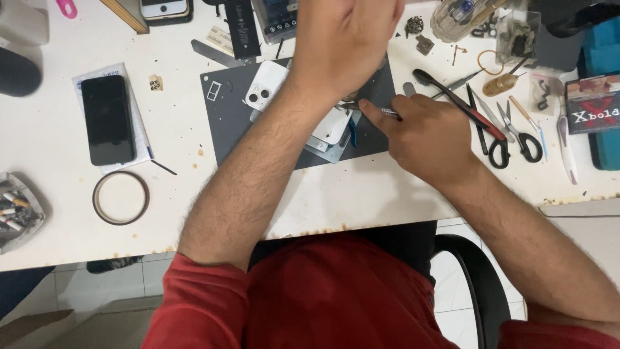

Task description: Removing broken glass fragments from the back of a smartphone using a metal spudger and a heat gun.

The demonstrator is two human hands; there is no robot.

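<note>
**Two hands over an opened phone on a cluttered repair bench**

White and stained at its near edge, the work table (361, 194) fills my view from above, with a dark grey mat (226, 123) laid at its centre. On that mat lies a white phone (265, 85), camera side up, beside a stack of pale flat parts (330, 129) by my wrist. My left hand (342, 39) is raised over the mat, fingers held loosely together; I cannot tell whether it grips anything. My right hand (423, 132) is closed around a thin metal tool (389, 113), whose tip points left toward the parts under the left hand. Just right of that hand lie red-handled pliers (462, 106) and black-handled scissors (516, 136), among other small tools. At the left of the table sit a black phone (108, 119), face up on a pale sheet, and a brown tape ring (121, 197) nearer me. An ashtray (16, 210) sits at the far left edge. My red sleeves and a black chair (471, 284) show below.
</note>
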